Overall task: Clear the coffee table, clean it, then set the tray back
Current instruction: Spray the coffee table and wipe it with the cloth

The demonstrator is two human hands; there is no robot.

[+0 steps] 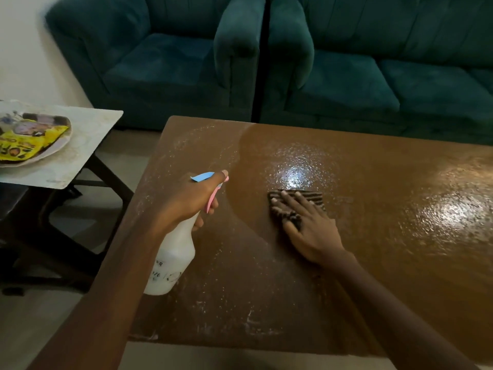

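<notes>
The brown coffee table [373, 209] fills the middle of the view; its left part looks dull and speckled with spray droplets, its right part shiny. My left hand [192, 201] grips a white spray bottle [173, 260] with a pink trigger and blue nozzle, held over the table's left side. My right hand [306, 225] lies flat with spread fingers, pressing a dark striped cloth [298, 202] onto the tabletop near the middle. The tray [50, 153], holding a yellow packet [29, 144] and other items, rests on a side table at the left.
A pale marble-look side table [88, 145] with dark legs stands left of the coffee table. A teal armchair [165, 62] and a teal sofa [386, 70] stand behind it. Light floor shows between the two tables.
</notes>
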